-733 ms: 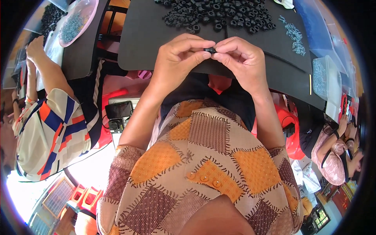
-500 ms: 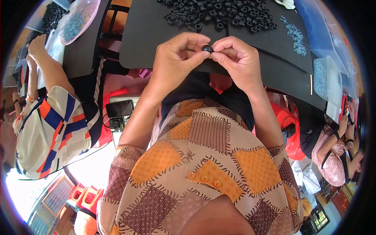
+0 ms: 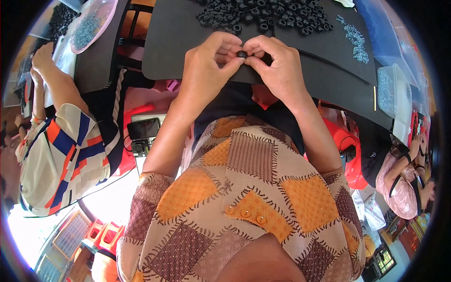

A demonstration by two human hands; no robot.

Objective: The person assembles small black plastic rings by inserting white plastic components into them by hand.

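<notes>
My left hand and my right hand meet fingertip to fingertip over the near edge of a black table. Between their thumbs and forefingers they pinch one small black round part. A heap of the same black ring-shaped parts lies on the table just beyond my hands. A small pile of grey metal pieces lies to the right of that heap.
A clear plastic box with grey pieces stands at the table's right edge. At the left, a person in a striped sleeve works beside a pink dish of grey pieces. Another person in pink sits at the right. A phone lies below.
Both hands stay together on the small black part; the fingers have shifted slightly around it, and the hands have risen a little toward the heap.
</notes>
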